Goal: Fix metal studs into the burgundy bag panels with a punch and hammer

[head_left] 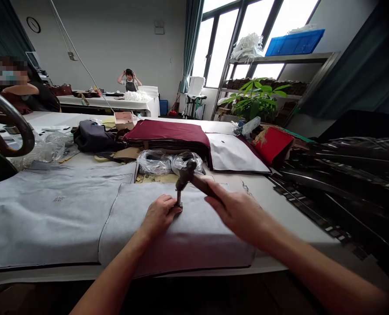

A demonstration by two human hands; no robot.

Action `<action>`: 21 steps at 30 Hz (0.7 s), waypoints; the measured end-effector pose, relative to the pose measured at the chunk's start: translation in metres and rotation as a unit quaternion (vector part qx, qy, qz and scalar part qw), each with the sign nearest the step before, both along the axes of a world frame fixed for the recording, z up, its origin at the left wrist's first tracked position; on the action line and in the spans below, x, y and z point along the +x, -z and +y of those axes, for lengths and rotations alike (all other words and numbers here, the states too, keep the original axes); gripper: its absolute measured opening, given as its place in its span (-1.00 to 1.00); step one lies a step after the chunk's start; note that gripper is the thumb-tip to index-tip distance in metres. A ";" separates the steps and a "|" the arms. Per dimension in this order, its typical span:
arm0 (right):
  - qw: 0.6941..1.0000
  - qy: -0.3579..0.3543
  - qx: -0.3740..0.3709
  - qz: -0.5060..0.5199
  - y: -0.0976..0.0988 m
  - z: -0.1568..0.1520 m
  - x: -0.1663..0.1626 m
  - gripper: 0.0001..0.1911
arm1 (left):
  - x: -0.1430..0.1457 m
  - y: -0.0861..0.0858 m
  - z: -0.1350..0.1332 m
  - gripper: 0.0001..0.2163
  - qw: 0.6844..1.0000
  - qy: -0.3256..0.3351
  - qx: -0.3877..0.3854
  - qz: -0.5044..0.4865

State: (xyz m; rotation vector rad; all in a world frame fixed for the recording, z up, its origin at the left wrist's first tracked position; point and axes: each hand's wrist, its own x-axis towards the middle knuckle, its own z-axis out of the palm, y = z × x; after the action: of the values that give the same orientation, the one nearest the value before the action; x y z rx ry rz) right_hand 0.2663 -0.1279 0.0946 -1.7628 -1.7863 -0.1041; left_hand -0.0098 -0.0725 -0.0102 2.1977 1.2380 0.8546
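Note:
My left hand [160, 215] rests on a whitish-grey sheet [207, 218] and pinches an upright metal punch [179, 197] near its lower end. A small dark block shows at the punch's foot; its detail is too small to make out. With its fingers wrapped round the wooden handle, my right hand [235, 208] holds a hammer [188, 173]. The dark hammer head is at the top of the punch and seems to touch it. Another whitish-grey sheet [50, 214] lies to the left, its edge meeting the one under my hands.
Clear plastic-wrapped rolls [154, 162] sit just beyond the sheet, before a stack of maroon sheets [171, 131]. Dark strips [338, 183] crowd the right side. A metal handwheel [24, 135] juts in at left. Two people [130, 82] are farther back.

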 end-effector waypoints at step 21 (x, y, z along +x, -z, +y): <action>0.971 0.194 -0.002 -0.141 0.143 -0.009 0.132 -0.50 | 0.019 -0.036 0.116 -0.86 0.985 -0.069 0.004 0.158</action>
State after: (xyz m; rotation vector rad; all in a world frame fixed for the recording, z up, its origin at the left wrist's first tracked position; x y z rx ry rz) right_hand 0.3988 -0.1365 -0.0480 -2.1684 -1.5974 -0.5346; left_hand 0.0089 0.0430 0.0255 2.3412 1.5523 0.5740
